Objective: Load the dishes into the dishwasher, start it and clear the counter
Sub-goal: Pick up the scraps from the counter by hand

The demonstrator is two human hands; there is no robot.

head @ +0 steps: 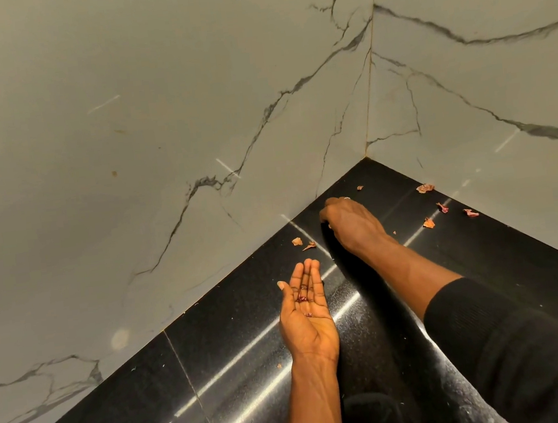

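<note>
The black speckled stone counter (253, 369) is glossy, with a thin seam (188, 376) across it. It runs into a wall corner. Papery pinkish-orange scraps (296, 241) lie on it around the downturned fingertips of the right hand (351, 224) — two just left of them, one small bit (360, 188) just beyond, and four more (425, 188) scattered off to their right, near the wall.

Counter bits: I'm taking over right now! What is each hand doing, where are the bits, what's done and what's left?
Left hand: open, palm up, a few reddish bits lying on it.
Right hand: knuckles up, fingers curled down onto the black counter by the wall; fingertips hidden.
Done: some bits gathered.
Left: two scraps to the right hand's left, more scraps on its other side. Dishwasher not in view.
</note>
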